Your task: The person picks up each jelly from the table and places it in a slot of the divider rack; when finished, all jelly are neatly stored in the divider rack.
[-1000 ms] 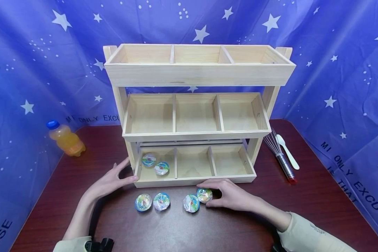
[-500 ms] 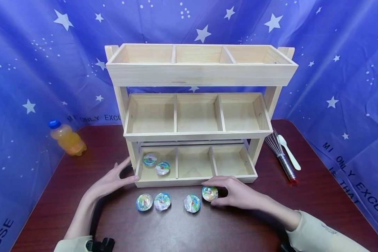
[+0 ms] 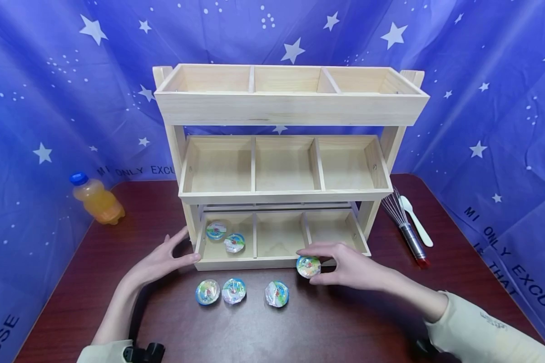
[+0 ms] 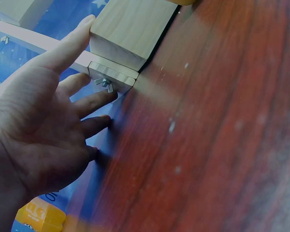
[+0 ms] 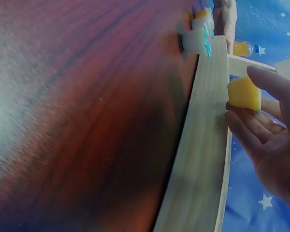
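Note:
My right hand (image 3: 351,267) pinches a small jelly cup (image 3: 308,267) with a foil lid between thumb and fingers, in front of the lowest tier of a wooden three-tier rack (image 3: 290,110). In the right wrist view the cup's yellow body (image 5: 244,93) is up at the height of the tier's front board (image 5: 198,140). My left hand (image 3: 161,261) rests at the rack's lower left corner. Its thumb touches the front corner, and its spread fingers lie by the side near a wing nut (image 4: 105,83). Two jelly cups (image 3: 234,243) sit in the lowest left compartment.
Three more jelly cups (image 3: 233,291) stand on the dark red table (image 3: 254,333) before the rack. An orange drink bottle (image 3: 101,202) is at the left. To the right lie a whisk (image 3: 409,234) and a white spoon (image 3: 416,222). A blue star-patterned cloth (image 3: 472,91) encloses the back.
The right hand has lifted the jelly cup off the table beside another cup and carried it right and toward the lowest tier. The left hand has stayed at the rack's corner.

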`<state>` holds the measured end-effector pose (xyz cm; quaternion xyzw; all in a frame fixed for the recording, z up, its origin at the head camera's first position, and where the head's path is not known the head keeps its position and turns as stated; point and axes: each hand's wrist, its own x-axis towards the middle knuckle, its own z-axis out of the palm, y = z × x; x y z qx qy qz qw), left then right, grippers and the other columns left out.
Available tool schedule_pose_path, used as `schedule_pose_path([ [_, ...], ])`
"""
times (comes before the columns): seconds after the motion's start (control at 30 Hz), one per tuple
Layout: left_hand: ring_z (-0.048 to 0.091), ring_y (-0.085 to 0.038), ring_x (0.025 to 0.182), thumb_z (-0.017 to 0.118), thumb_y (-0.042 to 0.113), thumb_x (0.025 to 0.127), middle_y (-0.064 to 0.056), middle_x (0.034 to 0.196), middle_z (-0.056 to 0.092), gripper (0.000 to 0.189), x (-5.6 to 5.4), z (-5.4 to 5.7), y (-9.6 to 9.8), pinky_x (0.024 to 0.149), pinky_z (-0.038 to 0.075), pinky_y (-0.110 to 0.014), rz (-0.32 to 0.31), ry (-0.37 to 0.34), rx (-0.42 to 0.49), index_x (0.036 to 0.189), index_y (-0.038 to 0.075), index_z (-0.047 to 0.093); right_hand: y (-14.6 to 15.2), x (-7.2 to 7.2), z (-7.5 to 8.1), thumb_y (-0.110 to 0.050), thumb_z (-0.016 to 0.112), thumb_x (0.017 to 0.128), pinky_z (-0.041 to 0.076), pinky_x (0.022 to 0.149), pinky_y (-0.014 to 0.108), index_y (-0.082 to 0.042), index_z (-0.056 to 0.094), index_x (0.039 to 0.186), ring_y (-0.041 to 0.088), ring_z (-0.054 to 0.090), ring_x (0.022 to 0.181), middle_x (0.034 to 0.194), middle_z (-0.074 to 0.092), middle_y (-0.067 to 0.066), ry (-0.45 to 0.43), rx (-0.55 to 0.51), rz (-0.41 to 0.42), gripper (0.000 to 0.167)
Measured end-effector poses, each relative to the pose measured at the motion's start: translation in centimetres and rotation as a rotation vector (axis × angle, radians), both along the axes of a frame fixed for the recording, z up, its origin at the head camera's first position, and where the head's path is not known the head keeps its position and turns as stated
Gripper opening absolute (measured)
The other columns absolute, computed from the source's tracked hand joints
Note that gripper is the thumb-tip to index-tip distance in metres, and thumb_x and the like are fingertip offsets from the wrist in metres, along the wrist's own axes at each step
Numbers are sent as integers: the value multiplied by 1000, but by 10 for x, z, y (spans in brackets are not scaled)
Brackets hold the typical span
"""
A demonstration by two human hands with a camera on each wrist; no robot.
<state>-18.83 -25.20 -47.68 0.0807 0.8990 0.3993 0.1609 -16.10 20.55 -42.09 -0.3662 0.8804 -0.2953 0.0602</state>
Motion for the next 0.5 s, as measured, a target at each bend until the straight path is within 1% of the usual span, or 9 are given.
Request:
schedule_pose_path([
  [0.1, -8, -66, 150, 70, 49, 94, -24, 171, 15, 96, 0, 0, 0, 113, 5, -85, -1, 3, 4, 167, 24, 14, 0, -4, 3, -28, 83, 87, 58, 100, 36, -16, 69, 135, 16, 67, 121, 131, 72, 0, -13, -25, 6, 52],
  [0.17, -8, -66, 150, 71, 49, 93, -24, 171, 15, 96, 0, -1, 0, 113, 4, -85, -2, 1, 3, 167, 24, 14, -1, -6, 4, -26, 84, 87, 59, 97, 33, -16, 69, 135, 12, 67, 118, 129, 72, 0, -23, -54, 14, 52],
  [0.3, -8, -65, 150, 70, 49, 93, -24, 172, 14, 97, 0, -1, 0, 114, 4, -85, -5, -2, 4, 167, 24, 14, -4, -12, 4, -19, 85, 85, 61, 90, 28, -14, 69, 134, 3, 66, 108, 123, 73, -1, -33, -118, 27, 52],
  [0.4, -9, -65, 151, 70, 49, 93, -23, 172, 15, 96, 0, 0, 0, 114, 4, -85, -5, -3, 5, 167, 24, 14, -7, -16, 6, -19, 86, 84, 61, 89, 29, -14, 69, 134, 0, 65, 103, 120, 74, -3, -30, -140, 18, 53],
  [0.5, -9, -65, 151, 70, 50, 93, -23, 172, 15, 96, 0, 1, 0, 114, 4, -85, -4, -4, 3, 167, 23, 14, -12, -20, 8, -21, 86, 85, 60, 90, 30, -15, 69, 135, 0, 65, 103, 120, 73, -5, -48, -141, -3, 53],
])
